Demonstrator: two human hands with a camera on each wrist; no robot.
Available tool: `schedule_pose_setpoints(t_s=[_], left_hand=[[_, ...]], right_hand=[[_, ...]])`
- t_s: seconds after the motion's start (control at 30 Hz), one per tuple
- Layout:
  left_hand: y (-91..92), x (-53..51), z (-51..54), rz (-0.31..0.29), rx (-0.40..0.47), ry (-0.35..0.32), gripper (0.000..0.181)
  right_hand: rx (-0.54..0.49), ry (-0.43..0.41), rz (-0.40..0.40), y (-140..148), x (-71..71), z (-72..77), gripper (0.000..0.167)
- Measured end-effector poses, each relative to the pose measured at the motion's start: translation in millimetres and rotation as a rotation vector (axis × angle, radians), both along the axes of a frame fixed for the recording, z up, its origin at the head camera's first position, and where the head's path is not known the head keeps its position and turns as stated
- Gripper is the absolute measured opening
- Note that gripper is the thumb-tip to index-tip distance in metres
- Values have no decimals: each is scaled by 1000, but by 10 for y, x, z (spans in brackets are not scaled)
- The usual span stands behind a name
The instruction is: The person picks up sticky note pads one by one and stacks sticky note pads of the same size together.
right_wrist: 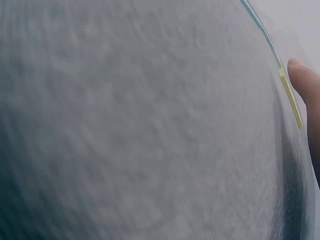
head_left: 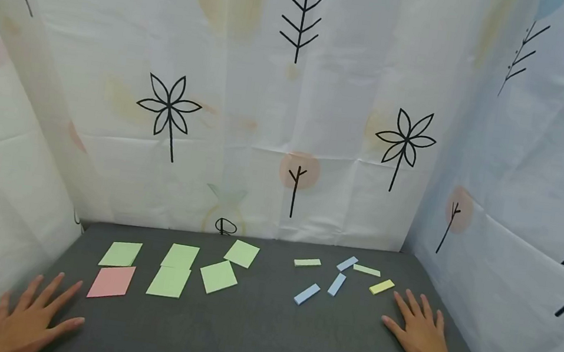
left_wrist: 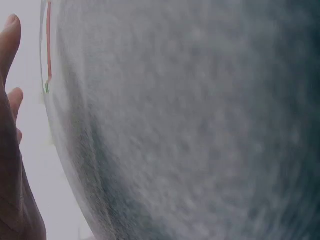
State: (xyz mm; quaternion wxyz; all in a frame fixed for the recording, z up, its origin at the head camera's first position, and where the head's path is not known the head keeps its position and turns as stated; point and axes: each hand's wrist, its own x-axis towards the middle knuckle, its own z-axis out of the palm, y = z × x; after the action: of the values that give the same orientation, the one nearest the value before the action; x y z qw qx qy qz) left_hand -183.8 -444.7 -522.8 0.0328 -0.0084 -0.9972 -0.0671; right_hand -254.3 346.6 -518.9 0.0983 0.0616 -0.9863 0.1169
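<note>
My left hand (head_left: 30, 315) lies beside the pink square (head_left: 111, 282), my right hand (head_left: 420, 335) far rightward. Both spread wide, empty, presumably leaving it uncovered.

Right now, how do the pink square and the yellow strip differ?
The pink square is broad; the yellow strip is narrow and smaller. The pink square lies nearer the left hand, the yellow strip nearer the right hand. Both rest on the grey table, held by neither hand.

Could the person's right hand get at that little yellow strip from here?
Probably yes: the right hand is empty and close to the yellow strip, with nothing visible in between.
</note>
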Motion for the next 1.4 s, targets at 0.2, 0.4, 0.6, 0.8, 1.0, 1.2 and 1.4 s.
schedule_pose_setpoints(t_s=[0.2, 0.4, 0.6, 0.8, 1.0, 1.2, 1.4], left_hand=[[116, 9, 33, -74, -46, 131, 86], [259, -18, 50, -136, -8, 200, 77], [404, -57, 118, -258, 36, 342, 64], [558, -83, 148, -330, 90, 464, 56], [751, -102, 213, -345, 128, 550, 54], [967, -142, 238, -384, 127, 622, 50], [1190, -163, 169, -344, 209, 545, 46]], right_hand=[[34, 49, 25, -126, 11, 68, 78], [45, 115, 64, -253, 19, 135, 73], [40, 171, 110, -416, 12, 190, 65], [14, 247, 168, -574, 6, 226, 57], [-15, 338, 211, -735, 3, 242, 49], [-59, 379, 228, -923, 17, 260, 43], [-143, 421, 256, -1156, 13, 226, 39]])
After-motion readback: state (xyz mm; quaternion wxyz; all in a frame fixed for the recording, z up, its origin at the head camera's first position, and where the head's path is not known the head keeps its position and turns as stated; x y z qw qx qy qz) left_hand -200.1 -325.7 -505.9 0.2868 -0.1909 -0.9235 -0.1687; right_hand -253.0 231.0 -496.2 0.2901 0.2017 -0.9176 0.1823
